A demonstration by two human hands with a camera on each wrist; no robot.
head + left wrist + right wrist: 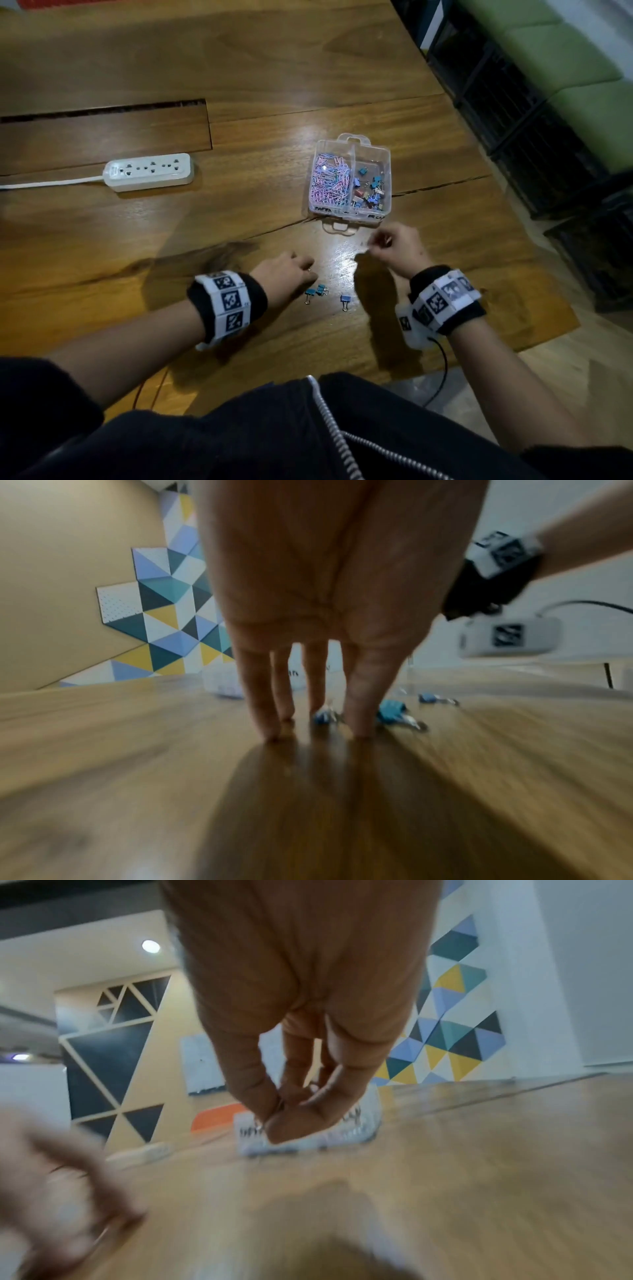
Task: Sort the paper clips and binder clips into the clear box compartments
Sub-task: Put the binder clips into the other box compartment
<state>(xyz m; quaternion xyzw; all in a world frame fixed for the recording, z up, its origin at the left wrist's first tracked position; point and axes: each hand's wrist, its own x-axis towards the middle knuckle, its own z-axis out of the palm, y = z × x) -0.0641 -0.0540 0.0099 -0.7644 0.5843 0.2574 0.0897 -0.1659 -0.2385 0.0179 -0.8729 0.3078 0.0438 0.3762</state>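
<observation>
We hold our right hand (397, 248) just short of the clear box (347, 181), thumb and fingers pinched on something small and wiry that we cannot identify for blur; our left hand (286, 272) reaches down with straight fingers (263, 696) touching the wooden table (137, 233) beside three blue binder clips (317, 291), gripping nothing that we can see; to do this well we judge we should carry the pinch over the right compartment, where binder clips lie, or the left, where paper clips (330, 181) lie, and release low; handwriting on the near wall reads roughly "PAPER"; the other label is illegible
</observation>
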